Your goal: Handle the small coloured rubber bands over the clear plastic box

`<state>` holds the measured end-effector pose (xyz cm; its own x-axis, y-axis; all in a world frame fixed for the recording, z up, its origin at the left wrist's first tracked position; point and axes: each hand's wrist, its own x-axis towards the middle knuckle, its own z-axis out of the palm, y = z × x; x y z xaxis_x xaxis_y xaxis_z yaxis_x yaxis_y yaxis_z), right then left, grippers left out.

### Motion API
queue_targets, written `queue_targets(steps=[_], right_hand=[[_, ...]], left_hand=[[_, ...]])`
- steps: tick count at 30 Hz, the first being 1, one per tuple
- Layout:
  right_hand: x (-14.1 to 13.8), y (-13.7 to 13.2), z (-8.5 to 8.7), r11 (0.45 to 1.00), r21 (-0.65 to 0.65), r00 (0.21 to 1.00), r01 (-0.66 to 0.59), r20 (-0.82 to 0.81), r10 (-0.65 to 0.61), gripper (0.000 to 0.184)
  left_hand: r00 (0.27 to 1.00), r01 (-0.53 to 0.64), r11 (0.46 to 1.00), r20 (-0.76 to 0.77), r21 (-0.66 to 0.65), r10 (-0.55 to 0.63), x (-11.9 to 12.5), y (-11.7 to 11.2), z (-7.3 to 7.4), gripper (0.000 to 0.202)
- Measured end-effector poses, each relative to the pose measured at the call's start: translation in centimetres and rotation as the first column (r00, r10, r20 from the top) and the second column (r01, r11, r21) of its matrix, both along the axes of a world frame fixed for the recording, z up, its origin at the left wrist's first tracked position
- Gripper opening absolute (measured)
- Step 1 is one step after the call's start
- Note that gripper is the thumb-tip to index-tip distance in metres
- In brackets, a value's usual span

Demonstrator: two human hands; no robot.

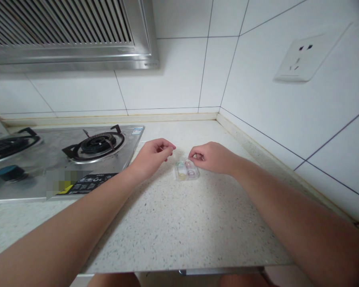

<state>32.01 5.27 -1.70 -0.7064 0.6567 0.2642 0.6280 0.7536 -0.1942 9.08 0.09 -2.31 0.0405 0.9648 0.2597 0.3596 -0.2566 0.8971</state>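
Note:
A small clear plastic box (186,170) with little coloured rings inside lies on the speckled countertop (179,231). My right hand (212,156) rests at the box's far right corner, fingers curled in a pinch on its edge or lid. My left hand (152,154) hovers just left of the box, fingers curled with thumb and forefinger pressed together; whatever they hold is too small to see.
A steel gas hob (62,159) with two burners sits to the left, its front edge printed with labels. A range hood (71,36) hangs above it. White tiled walls meet at the corner behind, with a wall socket (305,57) on the right. The counter's front edge is near me.

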Motion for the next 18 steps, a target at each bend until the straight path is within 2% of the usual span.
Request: queue_targets(steps=[13, 16, 18], right_hand=[[0.07, 0.03, 0.0, 1.0, -0.008, 1.0, 0.011, 0.003, -0.011, 0.022], [0.16, 0.06, -0.05, 1.0, -0.002, 1.0, 0.01, -0.013, -0.01, 0.023], [0.21, 0.08, -0.08, 1.0, 0.004, 1.0, 0.013, -0.024, -0.013, 0.022]], left_hand=[[0.998, 0.008, 1.0, -0.068, 0.012, -0.007, 0.09, -0.29, 0.28, 0.015], [0.988, 0.009, 0.998, -0.157, 0.06, 0.0, -0.18, -0.19, 0.05, 0.017], [0.95, 0.02, 0.99, -0.31, 0.138, 0.024, -0.52, -0.25, 0.19, 0.018]])
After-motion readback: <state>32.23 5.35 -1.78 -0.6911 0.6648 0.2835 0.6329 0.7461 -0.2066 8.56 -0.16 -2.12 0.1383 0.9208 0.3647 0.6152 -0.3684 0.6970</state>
